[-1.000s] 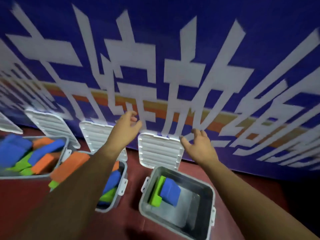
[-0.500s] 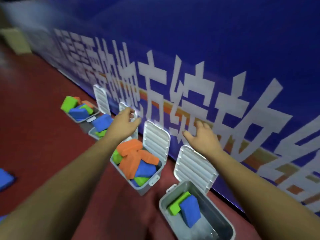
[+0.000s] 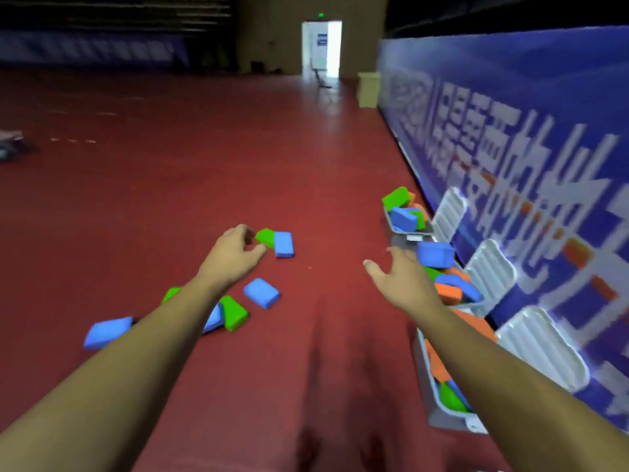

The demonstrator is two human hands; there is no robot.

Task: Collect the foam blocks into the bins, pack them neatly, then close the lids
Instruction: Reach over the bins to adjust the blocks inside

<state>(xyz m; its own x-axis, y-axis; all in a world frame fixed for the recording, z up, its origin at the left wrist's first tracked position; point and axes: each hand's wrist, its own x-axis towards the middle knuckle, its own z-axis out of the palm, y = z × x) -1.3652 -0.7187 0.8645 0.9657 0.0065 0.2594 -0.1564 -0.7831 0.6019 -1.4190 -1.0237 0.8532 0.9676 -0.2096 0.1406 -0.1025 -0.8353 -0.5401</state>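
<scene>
While foam blocks (image 3: 261, 293) lie loose on the floor (image 3: 204, 165) left of the bins (image 3: 442, 419), collecting looks to be the step in hand. Both grips are empty: left hand (image 3: 235, 252) loosely curled, right hand (image 3: 400, 279) spread beside the bins. Next probably calls for pinching a green block (image 3: 265, 237) and carrying it right to the bins.

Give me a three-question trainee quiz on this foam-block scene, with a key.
1. True or false: the bin lids are shut.
2. Which colour is missing among the loose blocks on the floor? A blue, B green, C orange.
3. Which hand is nearer the bins?
Key: 1 false; 2 C; 3 the right hand.
</scene>
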